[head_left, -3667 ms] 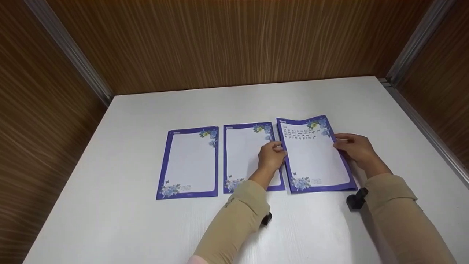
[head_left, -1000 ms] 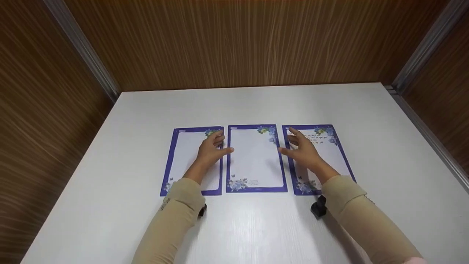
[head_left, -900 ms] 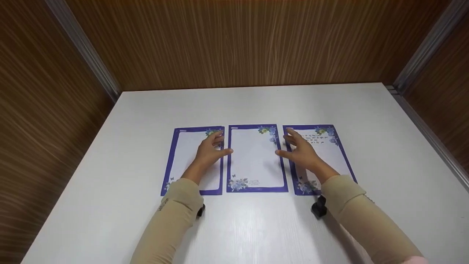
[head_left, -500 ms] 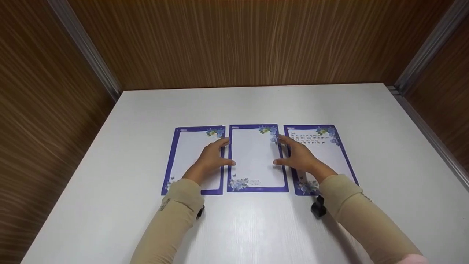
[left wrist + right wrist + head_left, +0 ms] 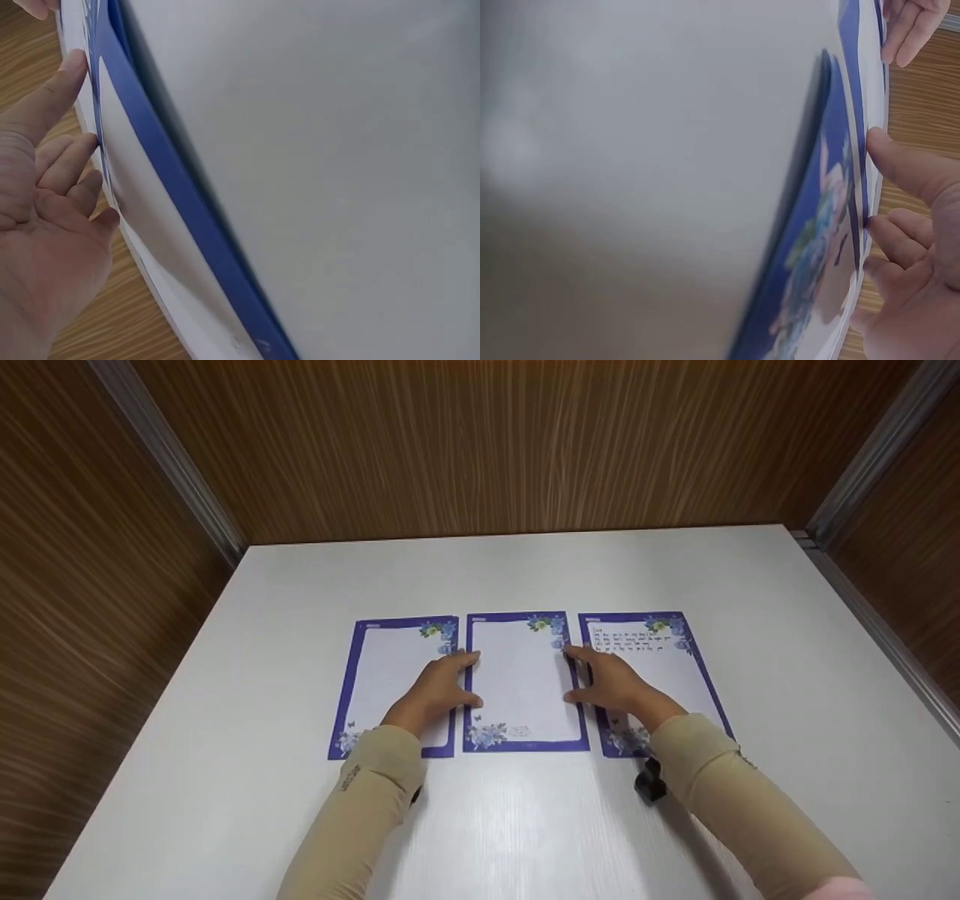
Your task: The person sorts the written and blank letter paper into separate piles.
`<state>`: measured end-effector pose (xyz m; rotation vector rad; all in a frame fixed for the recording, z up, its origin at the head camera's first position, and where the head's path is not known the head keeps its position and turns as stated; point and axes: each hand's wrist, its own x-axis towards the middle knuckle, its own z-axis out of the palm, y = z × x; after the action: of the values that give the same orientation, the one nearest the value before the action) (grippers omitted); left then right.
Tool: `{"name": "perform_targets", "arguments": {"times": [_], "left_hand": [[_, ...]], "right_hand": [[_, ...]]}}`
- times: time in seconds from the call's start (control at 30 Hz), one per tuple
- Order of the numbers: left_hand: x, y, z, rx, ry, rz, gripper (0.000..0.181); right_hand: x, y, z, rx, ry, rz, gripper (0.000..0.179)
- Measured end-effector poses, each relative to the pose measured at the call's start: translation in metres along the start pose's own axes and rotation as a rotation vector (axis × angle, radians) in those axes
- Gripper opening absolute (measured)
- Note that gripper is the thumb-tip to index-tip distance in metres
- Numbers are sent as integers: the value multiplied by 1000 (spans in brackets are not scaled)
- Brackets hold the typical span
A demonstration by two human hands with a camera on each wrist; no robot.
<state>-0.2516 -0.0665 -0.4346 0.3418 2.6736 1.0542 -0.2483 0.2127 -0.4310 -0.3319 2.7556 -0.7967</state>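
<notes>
Three sheets of purple-bordered letter paper with blue flowers lie side by side in the head view. My left hand is at the left edge of the middle sheet, thumb and fingers spread apart and reaching over its border. Across from it, my right hand is placed the same way at the right edge. Its palm hangs over the right sheet, which bears several handwritten lines. The left sheet is partly covered by my left hand. In the wrist views, the fingertips and fingertips meet the paper edges; neither hand visibly pinches anything.
The sheets lie on a white table. Wood-grain panels stand behind it and at both sides, with metal corner strips. A black device sits under my right wrist.
Earlier, both hands held the right sheet, its top edge lifted; now it lies flat and they flank the middle sheet. Over the last second, my hands have lowered onto that sheet's side edges.
</notes>
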Motion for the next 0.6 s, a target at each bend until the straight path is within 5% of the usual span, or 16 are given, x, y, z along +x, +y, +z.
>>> {"name": "perform_targets", "arguments": {"times": [0.23, 0.6], "left_hand": [[0, 2, 0, 25, -28, -37, 77], [-2, 3, 2, 33, 5, 4, 72]], "right_hand": [[-1, -3, -2, -38, -22, 2, 83], [-1, -7, -2, -82, 10, 13, 72]]}}
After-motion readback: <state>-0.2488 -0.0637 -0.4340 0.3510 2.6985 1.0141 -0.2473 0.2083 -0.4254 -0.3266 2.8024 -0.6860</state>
